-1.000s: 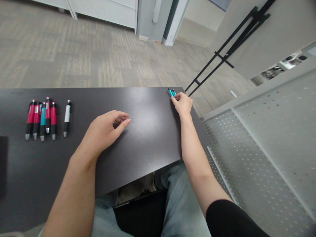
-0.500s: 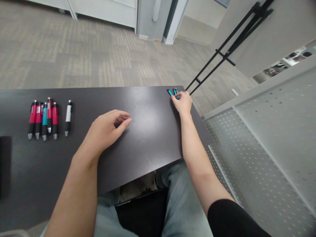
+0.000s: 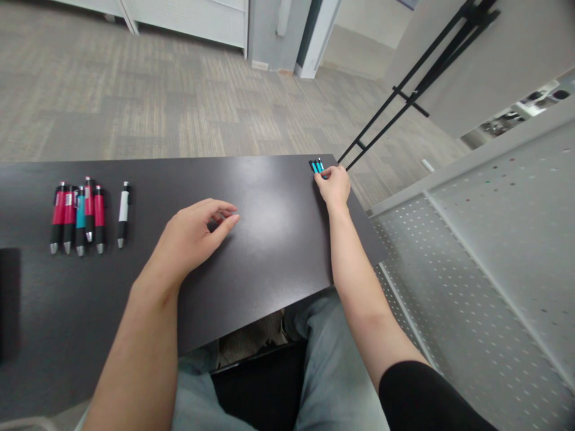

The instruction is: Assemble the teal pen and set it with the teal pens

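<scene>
At the far right corner of the dark table [image 3: 269, 263], my right hand [image 3: 335, 187] has its fingers closed on a turquoise pen [image 3: 316, 168]. That pen lies close beside other turquoise pens; the hand hides their lower parts. My left hand [image 3: 193, 236] hovers over or rests on the middle of the table, its fingers loosely curved, thumb apart, holding nothing. To its left lies a white pen [image 3: 123, 209] with a black grip. Farther left, a teal pen [image 3: 80, 218] sits among several pinkish-red pens [image 3: 58, 215], all roughly parallel with their tips toward me.
A dark flat object [image 3: 9, 299] is at the table's left edge. Past the right edge stand a grey perforated panel [image 3: 449, 263] and a black metal frame [image 3: 395, 108]. Carpeted floor [image 3: 157, 108] stretches beyond the far edge.
My right hand has shifted slightly right, and the leftmost turquoise pen now lies straighter and closer to the others. My left hand has stayed in place.
</scene>
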`<state>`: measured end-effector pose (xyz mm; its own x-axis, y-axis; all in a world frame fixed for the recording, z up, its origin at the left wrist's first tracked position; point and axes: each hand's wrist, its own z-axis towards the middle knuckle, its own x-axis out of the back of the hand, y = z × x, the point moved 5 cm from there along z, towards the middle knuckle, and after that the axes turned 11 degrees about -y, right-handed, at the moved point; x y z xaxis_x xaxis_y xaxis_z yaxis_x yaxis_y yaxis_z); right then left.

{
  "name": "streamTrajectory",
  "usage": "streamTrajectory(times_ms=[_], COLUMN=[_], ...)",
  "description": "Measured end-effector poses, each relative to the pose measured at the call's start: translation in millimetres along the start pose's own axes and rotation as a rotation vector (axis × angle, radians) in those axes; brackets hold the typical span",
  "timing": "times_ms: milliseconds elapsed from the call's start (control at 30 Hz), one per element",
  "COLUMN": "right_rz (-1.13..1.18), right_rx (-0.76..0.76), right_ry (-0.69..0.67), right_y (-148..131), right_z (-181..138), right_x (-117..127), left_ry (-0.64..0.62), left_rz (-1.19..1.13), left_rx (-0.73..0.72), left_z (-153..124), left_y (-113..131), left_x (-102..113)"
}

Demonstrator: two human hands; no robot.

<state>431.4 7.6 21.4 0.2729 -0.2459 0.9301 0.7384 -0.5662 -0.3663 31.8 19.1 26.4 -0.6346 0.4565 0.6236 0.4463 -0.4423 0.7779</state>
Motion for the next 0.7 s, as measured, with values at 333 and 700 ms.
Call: streamTrajectory(times_ms=[333,700], right_rz=[0.014,0.030], right_rx=[0.017,0.032], right_ry=[0.023,0.017], right_y=[2.4,3.6], right_z=[2.1,3.0], right_x=[-1.4,-1.8], left_ry=[-0.038,-0.008], left_rz=[0.025,0.020], left_rx=[0.035,-0.002], left_z=[2.2,-0.3], left_y=[6.2,-0.7], left_x=[1.6,0.0])
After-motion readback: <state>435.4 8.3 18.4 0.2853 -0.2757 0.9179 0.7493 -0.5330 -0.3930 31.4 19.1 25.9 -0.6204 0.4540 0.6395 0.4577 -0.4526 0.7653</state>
